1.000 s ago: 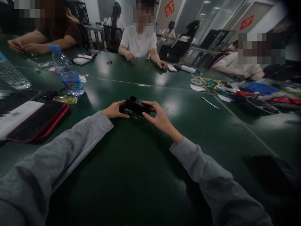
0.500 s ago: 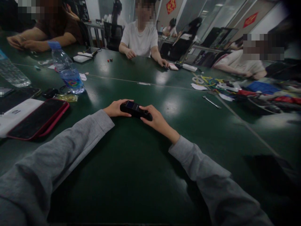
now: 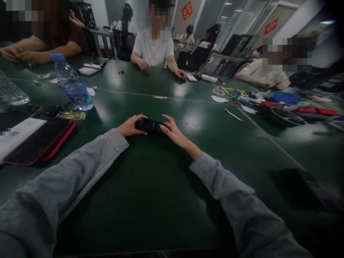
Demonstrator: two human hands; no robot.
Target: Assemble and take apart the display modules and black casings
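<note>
A black handheld device (image 3: 152, 125) with a small screen and buttons lies lengthwise between my hands, low over the green table. Its exact kind I cannot make out. My left hand (image 3: 131, 125) is wrapped around the left end, thumb on the near side and fingers on the far side. At the right end, my right hand (image 3: 175, 132) has its thumb against the button face. Its index finger is lifted off, while the other fingers curl at the end, partly hidden.
To the left are a water bottle (image 3: 73, 87), a second bottle (image 3: 12, 89) and a phone in a red case (image 3: 40, 141). A wrench (image 3: 233, 115) lies right, before a heap of cables (image 3: 231, 93). A dark object (image 3: 298, 182) is near right. Several people sit around the table (image 3: 150, 200).
My right index finger has lifted off the device, and the right hand has opened somewhat at that end. The left grip stays the same. The whole view has shifted slightly.
</note>
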